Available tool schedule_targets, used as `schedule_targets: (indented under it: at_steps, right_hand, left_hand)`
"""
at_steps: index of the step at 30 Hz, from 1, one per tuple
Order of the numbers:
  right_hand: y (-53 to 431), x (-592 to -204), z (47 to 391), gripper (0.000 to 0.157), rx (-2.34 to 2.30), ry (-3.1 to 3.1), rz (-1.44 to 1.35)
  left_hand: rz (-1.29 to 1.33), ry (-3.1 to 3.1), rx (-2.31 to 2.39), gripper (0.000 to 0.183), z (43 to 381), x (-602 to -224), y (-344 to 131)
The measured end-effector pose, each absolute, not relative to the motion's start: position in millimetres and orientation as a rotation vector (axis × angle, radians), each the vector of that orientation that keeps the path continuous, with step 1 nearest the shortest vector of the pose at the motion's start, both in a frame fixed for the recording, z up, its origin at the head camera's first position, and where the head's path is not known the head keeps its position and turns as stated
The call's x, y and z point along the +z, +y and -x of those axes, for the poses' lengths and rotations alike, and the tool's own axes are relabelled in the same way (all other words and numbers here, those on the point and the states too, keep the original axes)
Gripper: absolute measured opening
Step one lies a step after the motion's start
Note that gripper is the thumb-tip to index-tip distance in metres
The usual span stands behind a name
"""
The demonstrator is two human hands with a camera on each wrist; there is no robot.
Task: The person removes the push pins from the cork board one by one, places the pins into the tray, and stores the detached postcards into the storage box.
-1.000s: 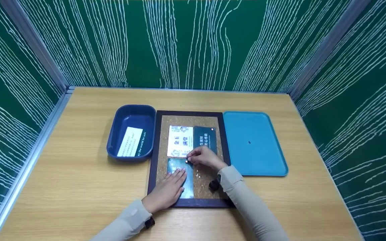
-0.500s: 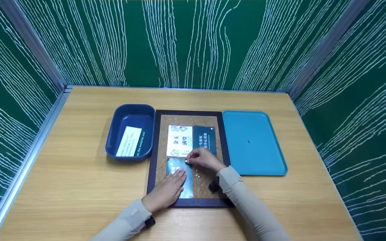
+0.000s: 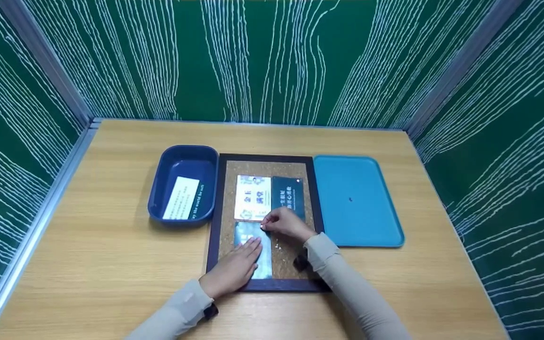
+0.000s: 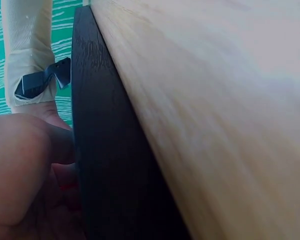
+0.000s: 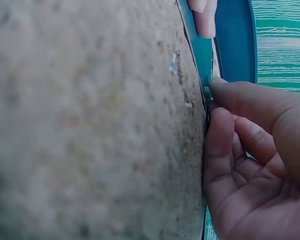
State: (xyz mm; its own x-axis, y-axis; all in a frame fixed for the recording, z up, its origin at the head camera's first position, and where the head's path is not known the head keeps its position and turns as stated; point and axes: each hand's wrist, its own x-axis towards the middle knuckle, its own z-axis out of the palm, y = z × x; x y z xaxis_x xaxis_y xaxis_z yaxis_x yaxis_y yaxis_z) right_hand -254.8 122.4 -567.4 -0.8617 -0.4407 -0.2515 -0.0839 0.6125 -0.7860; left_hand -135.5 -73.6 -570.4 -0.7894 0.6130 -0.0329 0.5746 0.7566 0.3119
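A glossy teal-blue card (image 3: 266, 262) lies on the lower part of a dark-framed cork board (image 3: 285, 269). My left hand (image 3: 234, 267) rests with extended fingers on that card. At the card's upper right corner, my right hand (image 3: 289, 224) pinches a small shiny push pin (image 5: 207, 92) between thumb and finger. Just above are a white card (image 3: 253, 198) with dark characters and a dark green card (image 3: 287, 191), partly hidden by the right hand. Each shows a small pin near its top edge.
A deep blue bin (image 3: 184, 167) left of the board holds a white-and-green card (image 3: 182, 198). A flat light-blue tray (image 3: 359, 203) stands on the right, with one small dark item (image 3: 351, 199) on it. Green patterned walls (image 3: 281, 61) enclose the wooden table (image 3: 92, 226).
Both hands stay nearly in place. The right fingertips remain at the teal card's corner with the push pin, shifting only slightly; the cards and containers look unmoved.
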Motion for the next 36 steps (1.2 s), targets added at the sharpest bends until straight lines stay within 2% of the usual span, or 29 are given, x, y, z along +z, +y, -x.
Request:
schedule_targets:
  at_steps: [13,36]
  right_hand:
    - [121.0,-565.2,253.3,0.009,-1.115,2.439,0.492]
    - [119.3,-561.6,250.1,0.011,-1.106,2.402,0.448]
  left_hand:
    - [-0.988,2.833,0.411,0.048,135.5,-565.0,-73.0]
    - [-0.972,2.817,0.431,0.048,135.7,-563.8,-71.6]
